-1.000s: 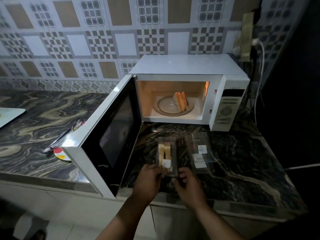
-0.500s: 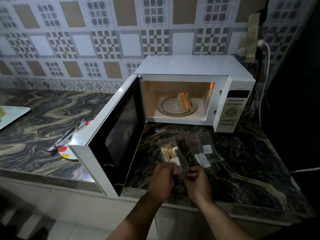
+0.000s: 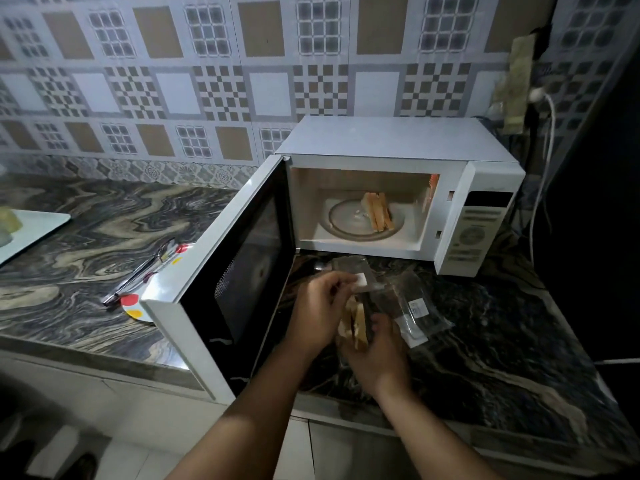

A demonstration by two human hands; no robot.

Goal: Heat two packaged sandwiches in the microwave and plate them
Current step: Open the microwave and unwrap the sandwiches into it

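While the left hand [image 3: 320, 308] pinches the opened clear pack's [image 3: 360, 278] lid back, the right hand [image 3: 375, 351], just beneath, grips the sandwich [image 3: 355, 322]; it should draw it out level, squeezing lightly.

White microwave [image 3: 398, 140], marbled grey-beige counter [image 3: 86, 237], checkered grey-and-tan wall tiles [image 3: 221, 88].
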